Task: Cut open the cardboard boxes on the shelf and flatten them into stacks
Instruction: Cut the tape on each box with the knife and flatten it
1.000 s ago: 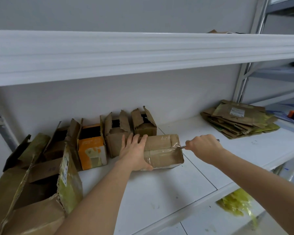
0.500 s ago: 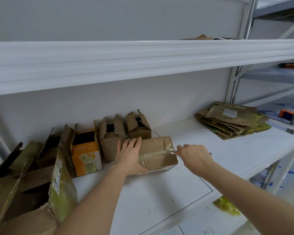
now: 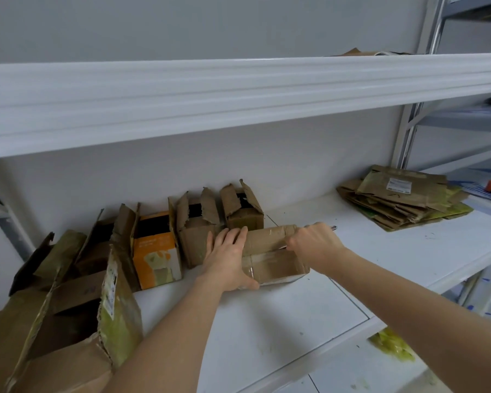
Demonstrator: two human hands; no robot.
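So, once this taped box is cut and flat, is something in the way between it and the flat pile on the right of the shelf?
Nothing visible is. The taped box, held by the left hand while the right hand works a cutter on it, lies left of the flat pile. The shelf between them shows only bare white surface.

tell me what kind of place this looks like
Probably a storeroom or warehouse: white metal shelving, a row of opened cardboard boxes along the wall, and a stack of flattened cartons on the shelf.

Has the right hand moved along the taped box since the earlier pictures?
Yes. The right hand has moved left along the taped box, toward the left hand holding it.
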